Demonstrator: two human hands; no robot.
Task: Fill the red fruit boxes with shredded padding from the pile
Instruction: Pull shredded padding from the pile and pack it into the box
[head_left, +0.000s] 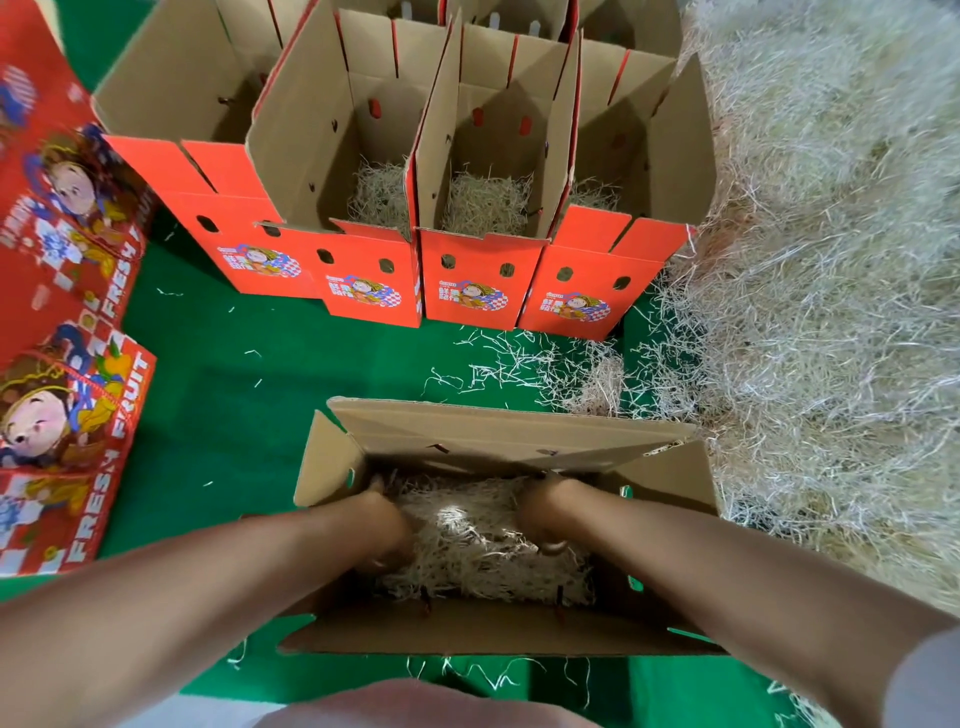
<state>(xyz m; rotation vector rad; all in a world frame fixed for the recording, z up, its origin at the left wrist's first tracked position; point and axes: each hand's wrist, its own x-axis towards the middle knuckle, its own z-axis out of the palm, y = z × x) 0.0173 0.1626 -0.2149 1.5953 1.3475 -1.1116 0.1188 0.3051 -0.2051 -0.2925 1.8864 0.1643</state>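
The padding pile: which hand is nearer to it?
Right. The right hand is in the box on the side toward the pile; the left hand is in the same box, on the side away from it.

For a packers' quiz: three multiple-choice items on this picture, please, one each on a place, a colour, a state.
1. The padding pile lies where from the red boxes? A) left B) right C) on top
2. The floor covering is: A) blue B) grey C) green
3. The nearest box holds: A) nothing B) padding and both hands C) fruit
1 B, it fills the right edge; 2 C, green shows between boxes; 3 B, left hand and right hand sit in padding.
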